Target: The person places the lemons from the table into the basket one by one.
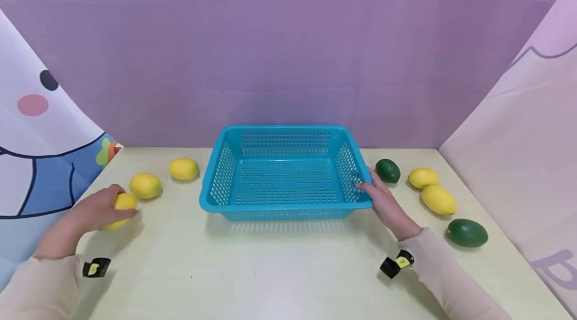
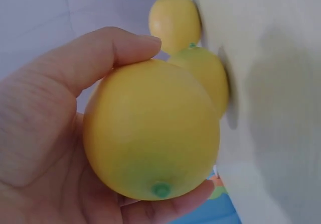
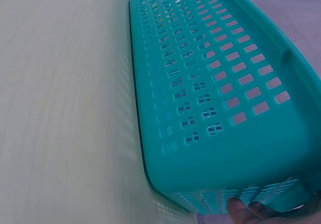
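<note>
The held lemon [image 1: 126, 202] is located left of the basket [image 1: 288, 214]. The left hand [image 1: 92, 211] is partly curled, gripping this lemon between thumb and fingers. The right hand [image 1: 386, 206] is curled around the basket's right rim, thumb on the inner side. Left of the basket lie a second lemon [image 1: 146, 186] and a third lemon [image 1: 184, 169]. Right of it: a near green fruit [image 1: 387, 171], two lemons [image 1: 439, 200] and a farther green fruit [image 1: 467, 233].

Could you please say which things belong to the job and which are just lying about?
In use:
lemon in the left hand
blue basket, gripped by the right hand

Untouched, perhaps just lying about:
two lemons on the left
two lemons on the right
two green fruits on the right
</note>
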Demonstrator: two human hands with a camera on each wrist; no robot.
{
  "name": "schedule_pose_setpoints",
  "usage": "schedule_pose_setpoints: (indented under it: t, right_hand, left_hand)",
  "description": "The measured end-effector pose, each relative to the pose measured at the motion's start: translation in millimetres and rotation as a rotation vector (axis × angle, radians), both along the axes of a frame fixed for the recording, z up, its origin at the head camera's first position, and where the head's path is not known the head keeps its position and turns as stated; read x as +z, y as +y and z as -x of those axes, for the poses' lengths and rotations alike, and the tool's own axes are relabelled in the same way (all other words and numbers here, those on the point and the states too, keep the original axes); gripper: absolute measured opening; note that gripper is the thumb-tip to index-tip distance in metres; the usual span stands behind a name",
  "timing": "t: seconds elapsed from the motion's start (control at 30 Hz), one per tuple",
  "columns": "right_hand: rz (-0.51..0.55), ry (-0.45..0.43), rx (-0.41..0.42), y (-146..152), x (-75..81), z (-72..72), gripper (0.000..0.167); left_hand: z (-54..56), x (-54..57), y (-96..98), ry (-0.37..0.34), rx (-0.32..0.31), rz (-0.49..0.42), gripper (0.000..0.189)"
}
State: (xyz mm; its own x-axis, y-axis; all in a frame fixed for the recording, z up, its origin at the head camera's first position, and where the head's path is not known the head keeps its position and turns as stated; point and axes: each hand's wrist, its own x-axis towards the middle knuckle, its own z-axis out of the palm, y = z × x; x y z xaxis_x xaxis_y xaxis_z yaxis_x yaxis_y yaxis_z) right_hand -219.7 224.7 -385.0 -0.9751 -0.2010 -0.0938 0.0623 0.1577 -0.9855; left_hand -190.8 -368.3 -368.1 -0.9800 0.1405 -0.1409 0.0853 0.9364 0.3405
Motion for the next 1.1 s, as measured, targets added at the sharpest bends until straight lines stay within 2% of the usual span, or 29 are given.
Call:
schedule_pose_setpoints:
  t: [0.5, 0.77, 1.1]
  right_hand:
    - [-0.004, -0.023, -0.015, 0, 0.2, 1.5, 0.066]
    - [-0.005, -0.01, -0.006, -1, 0.1, 0.9, 0.066]
    - [0.004, -0.017, -0.007, 1, 1.4, 1.4, 0.065]
  left_hand:
    - [8.2, 26.6, 19.3, 0.095, -0.049, -0.014, 0.055]
    - [10.6, 37.6, 27.0, 0.111, -0.03, -0.003, 0.059]
    - [16.4, 58.3, 41.9, 0.159, -0.049, 0.013, 0.058]
